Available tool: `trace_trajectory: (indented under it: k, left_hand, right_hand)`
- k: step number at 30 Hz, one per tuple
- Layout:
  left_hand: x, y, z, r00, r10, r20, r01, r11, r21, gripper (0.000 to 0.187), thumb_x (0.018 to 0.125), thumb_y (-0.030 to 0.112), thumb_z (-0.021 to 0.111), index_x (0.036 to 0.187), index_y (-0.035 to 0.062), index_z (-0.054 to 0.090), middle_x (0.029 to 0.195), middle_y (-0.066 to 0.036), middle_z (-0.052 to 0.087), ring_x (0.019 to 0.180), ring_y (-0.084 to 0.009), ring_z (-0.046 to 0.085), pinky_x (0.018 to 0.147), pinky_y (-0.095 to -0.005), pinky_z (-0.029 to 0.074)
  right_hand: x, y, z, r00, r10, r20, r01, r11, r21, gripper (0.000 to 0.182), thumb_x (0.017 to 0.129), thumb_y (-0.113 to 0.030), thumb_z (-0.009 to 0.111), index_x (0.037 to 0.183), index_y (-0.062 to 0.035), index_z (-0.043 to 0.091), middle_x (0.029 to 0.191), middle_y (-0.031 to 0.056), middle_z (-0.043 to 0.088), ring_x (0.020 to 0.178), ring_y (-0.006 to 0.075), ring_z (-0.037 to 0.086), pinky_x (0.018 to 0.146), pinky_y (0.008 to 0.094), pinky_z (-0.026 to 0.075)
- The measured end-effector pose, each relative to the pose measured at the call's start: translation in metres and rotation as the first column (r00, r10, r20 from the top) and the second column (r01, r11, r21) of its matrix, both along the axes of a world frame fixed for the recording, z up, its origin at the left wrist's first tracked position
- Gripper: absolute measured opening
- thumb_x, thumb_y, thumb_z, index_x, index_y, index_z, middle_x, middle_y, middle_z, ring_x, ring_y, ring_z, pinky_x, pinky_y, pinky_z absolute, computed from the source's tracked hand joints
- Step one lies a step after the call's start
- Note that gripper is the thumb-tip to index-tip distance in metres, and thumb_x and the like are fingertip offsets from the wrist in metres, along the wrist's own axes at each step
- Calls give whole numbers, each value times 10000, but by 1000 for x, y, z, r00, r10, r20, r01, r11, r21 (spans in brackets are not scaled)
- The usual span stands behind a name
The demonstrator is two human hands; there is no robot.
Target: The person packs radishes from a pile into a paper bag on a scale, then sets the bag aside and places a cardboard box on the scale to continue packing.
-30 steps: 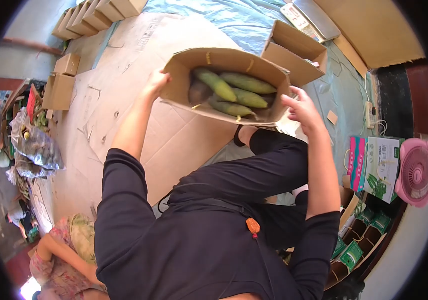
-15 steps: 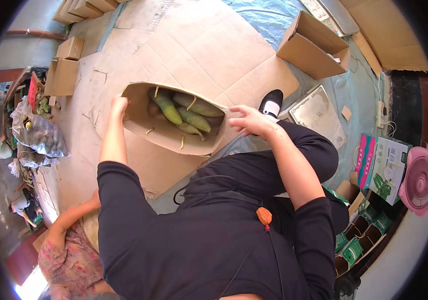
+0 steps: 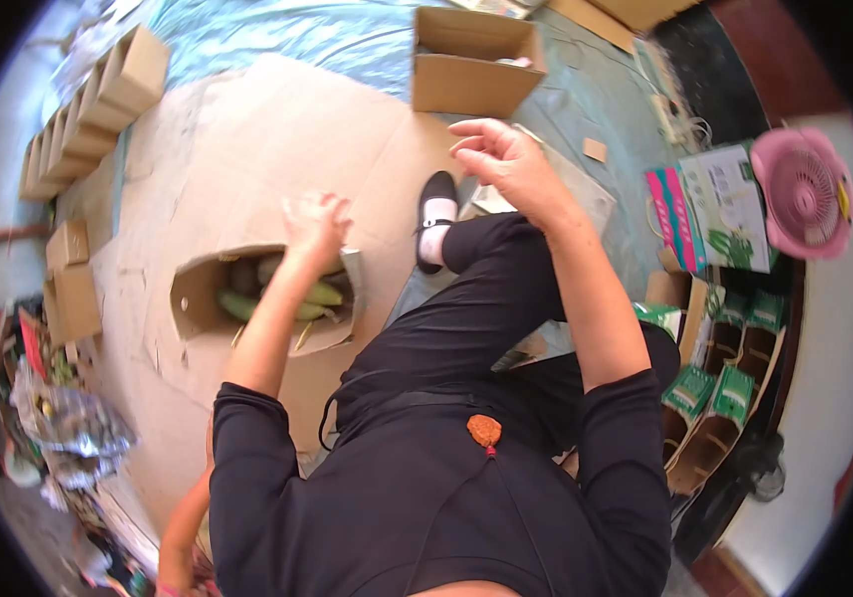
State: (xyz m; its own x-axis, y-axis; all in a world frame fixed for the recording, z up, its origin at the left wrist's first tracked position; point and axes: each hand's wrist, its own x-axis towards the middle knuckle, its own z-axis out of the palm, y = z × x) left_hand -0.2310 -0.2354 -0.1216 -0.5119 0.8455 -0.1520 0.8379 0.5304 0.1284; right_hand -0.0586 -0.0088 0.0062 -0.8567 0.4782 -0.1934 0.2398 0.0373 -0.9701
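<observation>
An open cardboard box (image 3: 200,316) stands on the flattened cardboard to the left, with several long green gourds (image 3: 239,301) lying in it. My left hand (image 3: 315,227) is in the air over the box's far right edge, its fingers apart and slightly blurred. Nothing shows in it, and my forearm covers part of the gourds. Further right, my right hand (image 3: 514,171) hangs above my bent knee with its fingers loosely curled and apart, also without anything in it. Beyond it stands a second open cardboard box (image 3: 471,84), with something pale inside.
Flattened cardboard (image 3: 277,129) covers the floor over a blue sheet (image 3: 277,35). Small cartons (image 3: 98,119) line the far left, near filled plastic bags (image 3: 73,423). At right are a pink fan (image 3: 803,189) and green-labelled packages (image 3: 733,391). Another person's arm (image 3: 183,527) shows at lower left.
My left hand has let go of the box's left edge and moved right. My right hand has moved away from the box. The view has turned rightward, and the box appears further left.
</observation>
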Motion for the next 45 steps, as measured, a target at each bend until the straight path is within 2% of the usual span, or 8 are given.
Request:
trace_trajectory:
  k: [8,11,14,24,33,41,42,45]
  left_hand:
    - [83,69,-116,941,-279,194,336,845,-417,359,772,344,678,1077,165,615,1137,-95,592,1156,-294,500,1002,-632,277]
    - [40,11,-257,864,-472,173,487,702,-519,344,804,186,551,1138,105,568,1247,-112,537,1230,-296,444,1056,-520,275]
    - [68,17,-150,889,-438,131,320,393,-862,545,853,307,535,1364,157,415,1355,-79,457,1301,-323,368,1037,-612,246]
    - [4,-90,-277,835,-549,-35,310,522,-795,427,923,147,394,1349,157,418,1280,-73,502,1205,-323,464,965,-525,371]
    - [-7,-181,-168,920,-338,198,355,510,-783,303,845,165,488,1105,66,610,1067,-172,622,1033,-322,586,834,-430,472]
    - [5,-28,-111,897,-136,421,229,957,-179,161,827,73,546,893,-35,645,804,-182,668,763,-259,647,713,-368,513]
    - [-18,-5,-135,777,-62,627,65,998,18,139,835,62,577,914,-32,643,847,-129,672,796,-192,625,742,-324,503]
    - [-9,94,-69,809,-146,569,27,977,213,194,882,53,556,1041,-37,620,976,-104,654,893,-173,605,816,-311,490]
  right_hand:
    - [201,87,-5,865,-490,104,460,859,225,324,847,-134,616,1143,-7,582,904,54,626,795,114,577,724,264,484]
    - [265,81,-6,765,-595,246,533,800,276,354,823,-158,632,1142,-11,586,923,86,642,822,143,594,740,291,492]
    - [318,85,-18,724,-620,304,528,781,335,374,804,-185,643,1135,-17,592,945,116,648,849,178,608,762,313,492]
    - [403,68,-38,630,-718,297,639,696,326,382,824,-131,627,1176,-2,555,939,96,629,800,143,583,736,299,491]
    - [516,23,-68,166,-949,269,949,228,219,348,830,-174,604,1155,-52,579,922,53,624,781,131,586,630,283,477]
    - [606,25,-86,-326,-941,-93,892,-339,299,266,813,-100,617,1075,-55,615,958,45,621,785,131,573,602,279,470]
    - [615,26,-79,-397,-906,-148,868,-423,259,242,800,-41,630,1039,0,634,994,125,657,930,212,614,822,314,475]
    - [647,24,-68,-469,-860,-199,783,-510,356,331,788,-78,655,1109,-15,606,1084,143,615,991,242,594,865,335,459]
